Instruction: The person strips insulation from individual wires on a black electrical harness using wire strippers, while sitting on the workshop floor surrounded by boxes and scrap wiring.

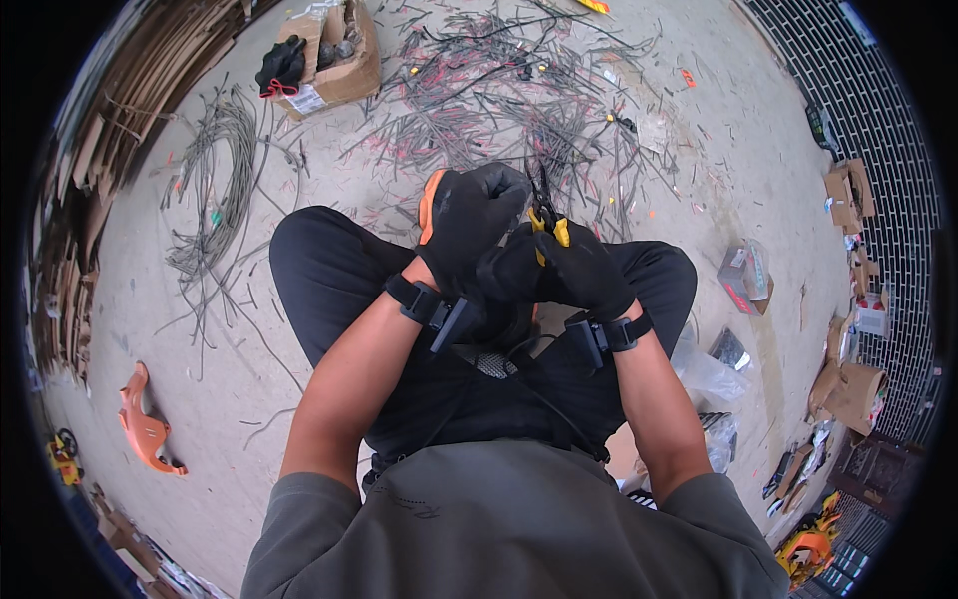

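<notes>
My right hand (587,266), in a black glove, grips pliers with yellow handles (560,230). Their dark metal jaws (540,187) point away from me, over the scattered wire pieces (464,112). Just left of the pliers is my left hand (479,221), in a black glove with an orange patch. Its fingers are curled in, and whatever may be inside them is hidden. Both hands are close together above my crossed legs, and a dark strap with a flat device is around each wrist.
A cardboard box (348,75) with a black glove (283,66) on its edge stands ahead. Coiled grey cable (217,187) and an orange plastic part (144,427) lie left. To the right are a small box (741,278), clear plastic bags (707,374) and cartons (849,393) along a brick-patterned wall.
</notes>
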Available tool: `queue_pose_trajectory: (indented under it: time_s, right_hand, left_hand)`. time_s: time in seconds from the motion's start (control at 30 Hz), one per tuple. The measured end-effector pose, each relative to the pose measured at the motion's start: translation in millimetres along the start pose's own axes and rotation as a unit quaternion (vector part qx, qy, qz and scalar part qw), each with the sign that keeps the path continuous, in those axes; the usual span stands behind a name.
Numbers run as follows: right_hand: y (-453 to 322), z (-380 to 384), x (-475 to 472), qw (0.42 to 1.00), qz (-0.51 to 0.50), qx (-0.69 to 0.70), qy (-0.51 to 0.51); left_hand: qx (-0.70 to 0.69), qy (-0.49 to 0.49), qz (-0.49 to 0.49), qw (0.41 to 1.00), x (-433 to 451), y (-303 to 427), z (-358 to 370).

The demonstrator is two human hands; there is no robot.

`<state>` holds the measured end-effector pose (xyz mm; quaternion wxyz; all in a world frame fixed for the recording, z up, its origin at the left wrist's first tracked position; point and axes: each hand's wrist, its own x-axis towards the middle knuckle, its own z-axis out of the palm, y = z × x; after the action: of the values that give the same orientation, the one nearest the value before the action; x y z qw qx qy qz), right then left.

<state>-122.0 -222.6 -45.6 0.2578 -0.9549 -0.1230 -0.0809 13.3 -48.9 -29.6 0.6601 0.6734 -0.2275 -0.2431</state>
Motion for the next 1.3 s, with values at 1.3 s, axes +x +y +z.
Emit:
queue_pose_trajectory:
  time_s: [1.3]
  right_hand:
    - [-2,0,8,0.982,0.16,0.082,0.047]
  left_hand:
    - [0.084,-0.019,0.039,0.996,-2,-1,1]
